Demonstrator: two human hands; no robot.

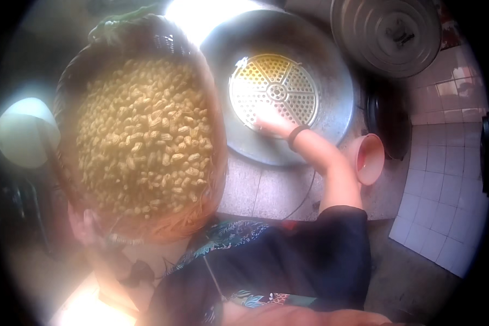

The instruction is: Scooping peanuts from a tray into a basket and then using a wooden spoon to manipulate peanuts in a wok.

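My left hand, blurred, grips the lower-left rim of a deep woven basket. A large heap of unshelled peanuts fills much of the basket. To its right, a wide metal wok holds a round perforated metal steamer rack, yellowish in its upper part. My right hand reaches over the lower part of this rack and appears to touch it. Glare washes out its fingers, so whether they hold anything is unclear. A dark band circles my right wrist.
Right of my forearm stands a small pink bowl, tilted in view. A large metal lid is at the upper right, above a dark round vessel. At the far left is a pale rounded object. White wall tiles line the right side.
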